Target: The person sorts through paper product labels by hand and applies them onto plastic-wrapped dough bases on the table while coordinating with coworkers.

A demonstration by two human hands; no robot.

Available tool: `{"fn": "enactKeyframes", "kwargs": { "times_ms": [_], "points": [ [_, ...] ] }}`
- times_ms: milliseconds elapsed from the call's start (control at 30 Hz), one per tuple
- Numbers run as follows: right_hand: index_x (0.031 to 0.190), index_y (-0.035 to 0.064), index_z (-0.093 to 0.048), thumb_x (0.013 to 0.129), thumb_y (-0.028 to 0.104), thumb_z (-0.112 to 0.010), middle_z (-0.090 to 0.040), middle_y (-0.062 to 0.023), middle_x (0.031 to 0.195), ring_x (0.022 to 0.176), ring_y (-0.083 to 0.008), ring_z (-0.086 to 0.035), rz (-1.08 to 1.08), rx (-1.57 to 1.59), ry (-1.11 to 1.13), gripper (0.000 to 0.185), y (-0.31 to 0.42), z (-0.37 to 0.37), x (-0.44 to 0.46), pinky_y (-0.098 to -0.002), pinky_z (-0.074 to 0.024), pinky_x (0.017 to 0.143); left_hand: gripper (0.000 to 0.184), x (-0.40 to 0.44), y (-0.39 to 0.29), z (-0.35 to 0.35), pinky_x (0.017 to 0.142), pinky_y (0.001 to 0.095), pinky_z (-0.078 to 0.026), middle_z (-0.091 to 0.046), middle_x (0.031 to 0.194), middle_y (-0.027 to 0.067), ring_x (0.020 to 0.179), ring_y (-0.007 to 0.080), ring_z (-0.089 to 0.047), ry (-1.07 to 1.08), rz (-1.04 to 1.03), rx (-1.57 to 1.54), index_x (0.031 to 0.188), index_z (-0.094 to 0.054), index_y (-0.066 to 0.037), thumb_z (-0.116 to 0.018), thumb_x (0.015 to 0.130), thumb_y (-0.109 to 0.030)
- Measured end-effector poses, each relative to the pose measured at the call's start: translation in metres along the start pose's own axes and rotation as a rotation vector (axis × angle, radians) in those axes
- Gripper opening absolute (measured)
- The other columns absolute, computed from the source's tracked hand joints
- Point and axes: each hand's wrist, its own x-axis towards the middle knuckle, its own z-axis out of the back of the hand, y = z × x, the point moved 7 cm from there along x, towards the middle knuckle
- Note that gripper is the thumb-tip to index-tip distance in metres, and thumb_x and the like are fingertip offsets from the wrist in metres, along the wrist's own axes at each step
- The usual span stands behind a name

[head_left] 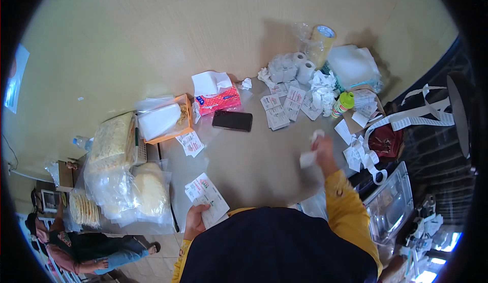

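Observation:
My left hand [195, 223] is closed on a small stack of printed paper labels [208, 195], low at the table's front edge. Over the right part of the table, my right hand [324, 155] is closed on a piece of white paper [307, 159], and a whitish bit shows at its fingertips. Nearest beyond it are several stacks of printed labels [275, 112] and a green-capped bottle [343, 104]. A black phone [232, 121] lies between the label stacks and an orange-edged box [168, 120].
Clear bags of pale flat food [113, 143] are piled at the left. A pink tissue pack [218, 101], paper rolls [305, 72] and wide tape [322, 46] stand along the wall. Paper strips [367, 153] trail at the right. Another person [84, 247] is at lower left.

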Motion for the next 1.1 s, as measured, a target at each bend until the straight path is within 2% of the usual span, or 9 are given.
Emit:
{"fn": "enactKeyframes", "kwargs": {
  "times_ms": [167, 267, 467, 500, 600, 767, 833, 933, 1100],
  "points": [
    [0.075, 0.0055, -0.059, 0.087, 0.045, -0.047, -0.054, -0.0071, 0.061, 0.049, -0.0174, -0.047, 0.002, 0.366, 0.066, 0.043, 0.095, -0.004, 0.107, -0.0316, -0.0356, 0.046, 0.047, -0.001, -0.001, 0.009, 0.088, 0.0484, -0.047, -0.058, 0.110, 0.0196, 0.098, 0.0358, -0.059, -0.041, -0.048, 0.056, 0.120, -0.045, 0.003, -0.051, 0.073, 0.001],
    [0.083, -0.0049, -0.060, 0.088, 0.045, -0.045, -0.059, -0.0154, 0.066, 0.054, -0.0279, -0.053, 0.170, -0.122, -0.335, 0.052, 0.111, 0.026, 0.172, -0.0398, -0.0411, 0.055, 0.047, -0.002, -0.004, 0.001, 0.088, 0.0478, -0.047, -0.058, 0.110, 0.0193, 0.097, 0.0359, -0.059, -0.033, -0.075, 0.015, 0.119, -0.046, 0.003, -0.052, 0.073, 0.001],
    [0.084, -0.0086, -0.058, 0.092, 0.031, -0.040, -0.059, -0.0280, 0.077, 0.069, -0.0416, -0.055, 0.536, -0.551, -0.417, 0.044, 0.179, 0.007, 0.188, -0.0449, -0.0430, 0.065, 0.044, 0.000, -0.014, 0.036, 0.086, 0.0434, -0.049, -0.061, 0.103, 0.0147, 0.093, 0.0290, -0.061, -0.269, -0.110, 0.276, 0.113, -0.052, 0.002, -0.056, 0.069, -0.003],
    [0.086, -0.0050, -0.058, 0.091, 0.023, -0.038, -0.060, -0.0263, 0.077, 0.070, -0.0439, -0.055, 0.827, -0.517, -0.535, 0.035, 0.182, 0.004, 0.193, -0.0478, -0.0429, 0.065, 0.041, 0.007, -0.012, 0.045, 0.086, 0.0439, -0.048, -0.060, 0.105, 0.0145, 0.096, 0.0285, -0.059, -0.238, -0.046, 0.242, 0.110, -0.055, 0.001, -0.057, 0.069, -0.004],
    [0.092, 0.0000, -0.053, 0.088, 0.010, -0.041, -0.055, -0.0199, 0.089, 0.087, -0.0396, -0.052, 0.974, -0.684, -0.557, 0.016, 0.179, -0.004, 0.213, -0.0454, -0.0420, 0.076, 0.040, 0.037, -0.026, 0.022, 0.086, 0.0433, -0.048, -0.060, 0.105, 0.0143, 0.097, 0.0282, -0.059, -0.260, 0.012, 0.311, 0.109, -0.055, 0.001, -0.057, 0.069, -0.004],
    [0.093, 0.0069, -0.056, 0.082, 0.019, -0.049, -0.057, -0.0118, 0.090, 0.092, -0.0316, -0.052, 0.804, -1.252, -0.614, 0.018, 0.104, -0.025, 0.210, -0.0457, -0.0408, 0.080, 0.039, 0.064, -0.037, -0.026, 0.085, 0.0421, -0.048, -0.060, 0.105, 0.0141, 0.098, 0.0275, -0.058, -0.261, 0.024, 0.406, 0.108, -0.055, 0.001, -0.058, 0.069, -0.005],
    [0.103, 0.0097, -0.057, 0.082, 0.026, -0.049, -0.059, -0.0117, 0.102, 0.105, -0.0303, -0.051, 0.599, -1.456, -0.347, 0.028, 0.033, -0.029, 0.236, -0.0537, -0.0324, 0.093, 0.039, 0.071, -0.041, -0.039, 0.085, 0.0417, -0.048, -0.059, 0.105, 0.0140, 0.099, 0.0273, -0.058, -0.242, 0.017, 0.437, 0.108, -0.056, 0.000, -0.058, 0.070, -0.005],
    [0.111, 0.0106, -0.056, 0.082, 0.029, -0.050, -0.056, -0.0140, 0.114, 0.115, -0.0309, -0.046, 0.432, -1.403, -0.243, 0.036, 0.043, -0.029, 0.224, -0.0578, -0.0213, 0.101, 0.038, 0.077, -0.042, -0.058, 0.085, 0.0410, -0.049, -0.059, 0.105, 0.0139, 0.099, 0.0269, -0.058, -0.207, 0.003, 0.480, 0.107, -0.056, 0.000, -0.058, 0.070, -0.005],
    [0.110, 0.0085, -0.056, 0.076, 0.024, -0.057, -0.054, -0.0147, 0.113, 0.113, -0.0325, -0.046, 0.611, -1.185, -0.313, 0.038, 0.124, -0.026, 0.176, -0.0562, -0.0250, 0.100, 0.036, 0.078, -0.035, -0.091, 0.084, 0.0399, -0.049, -0.059, 0.105, 0.0136, 0.101, 0.0262, -0.057, -0.075, -0.042, 0.524, 0.106, -0.056, 0.000, -0.059, 0.070, -0.005]
  ]
}}
